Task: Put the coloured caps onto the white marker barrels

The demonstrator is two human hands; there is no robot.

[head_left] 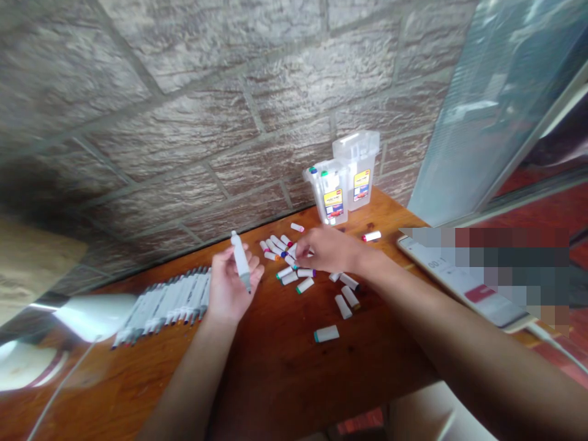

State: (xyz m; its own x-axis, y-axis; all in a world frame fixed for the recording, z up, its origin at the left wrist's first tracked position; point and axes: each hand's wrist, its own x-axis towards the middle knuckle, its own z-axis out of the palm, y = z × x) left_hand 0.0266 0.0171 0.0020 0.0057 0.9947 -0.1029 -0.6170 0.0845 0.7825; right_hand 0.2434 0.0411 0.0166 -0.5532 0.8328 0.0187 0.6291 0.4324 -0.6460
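Observation:
My left hand point(233, 278) is closed around a white marker point(241, 262) with no cap on its lower end, where a dark tip points down. To the right, my right hand point(328, 250) reaches over a loose pile of marker caps point(289, 278), its fingers pinched at a white cap on the pile's right side. The palm and part of the pile are hidden beneath that hand. These caps are white with coloured ends: green, purple, orange, pink and others. Left of my left hand, many uncapped markers point(169, 300) lie side by side in a row.
Two clear plastic cases point(356, 159) stand against the stone wall, the front one holding a few markers. A red-ended cap point(373, 236) lies near them. At the right edge rests a phone point(459, 282) with a cable. A white lamp-like object point(98, 315) is at left.

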